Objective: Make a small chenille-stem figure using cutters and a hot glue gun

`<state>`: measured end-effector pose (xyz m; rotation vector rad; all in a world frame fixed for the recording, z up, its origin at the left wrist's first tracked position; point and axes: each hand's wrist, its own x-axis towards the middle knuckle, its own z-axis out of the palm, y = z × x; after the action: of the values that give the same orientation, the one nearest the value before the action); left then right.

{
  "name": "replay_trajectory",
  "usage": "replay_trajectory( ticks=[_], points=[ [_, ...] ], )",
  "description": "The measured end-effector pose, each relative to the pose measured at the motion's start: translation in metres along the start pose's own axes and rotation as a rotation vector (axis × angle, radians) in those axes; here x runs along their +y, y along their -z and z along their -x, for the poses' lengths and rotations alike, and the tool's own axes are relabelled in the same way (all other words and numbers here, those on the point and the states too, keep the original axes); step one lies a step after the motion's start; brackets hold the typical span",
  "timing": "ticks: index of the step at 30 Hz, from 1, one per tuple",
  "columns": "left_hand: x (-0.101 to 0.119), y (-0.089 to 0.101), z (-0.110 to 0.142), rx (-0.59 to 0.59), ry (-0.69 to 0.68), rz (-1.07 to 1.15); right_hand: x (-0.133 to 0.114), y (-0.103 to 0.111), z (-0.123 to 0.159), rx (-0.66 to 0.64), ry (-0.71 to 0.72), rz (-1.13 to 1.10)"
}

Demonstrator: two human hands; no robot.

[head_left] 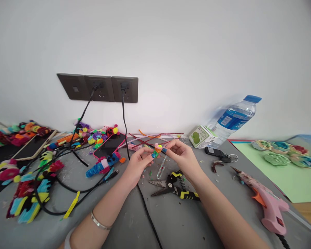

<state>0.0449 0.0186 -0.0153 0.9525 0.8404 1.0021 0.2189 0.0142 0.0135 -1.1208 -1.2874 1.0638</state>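
Note:
My left hand [138, 164] pinches a small pipe-cleaner piece [158, 148] in pink, yellow, orange and green between thumb and fingers. My right hand [182, 157] is closed at the right side of the same piece, its blue-nailed thumb against it. The fingers hide part of the piece. Under the hands lies a clear beaded strand [160, 172]. Just below it, pliers [176, 186] with black and yellow handles rest on the grey table [134, 221], jaws apart. Behind the hands, red and pale pipe cleaners [145, 140] lie crossed.
Pipe-cleaner figures [101, 165], phones [110, 145] and looped black cables [64, 188] crowd the left. A pink glue gun [269, 207], a key fob [214, 152], a green-white box [200, 136] and a tilted water bottle [232, 119] stand or lie right. Sockets [98, 89] are on the wall.

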Motion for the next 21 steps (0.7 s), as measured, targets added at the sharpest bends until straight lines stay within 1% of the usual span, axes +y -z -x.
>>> replay_trajectory(
  ticks=[9,21],
  points=[
    [0.0017,-0.0013,0.0002,-0.007,-0.004,0.010,0.0000,0.0002,-0.0004,0.016,0.016,0.012],
    [0.0008,-0.0003,-0.0012,0.022,0.003,0.027,0.0002,0.0041,-0.0013,-0.054,-0.028,0.035]
  ],
)
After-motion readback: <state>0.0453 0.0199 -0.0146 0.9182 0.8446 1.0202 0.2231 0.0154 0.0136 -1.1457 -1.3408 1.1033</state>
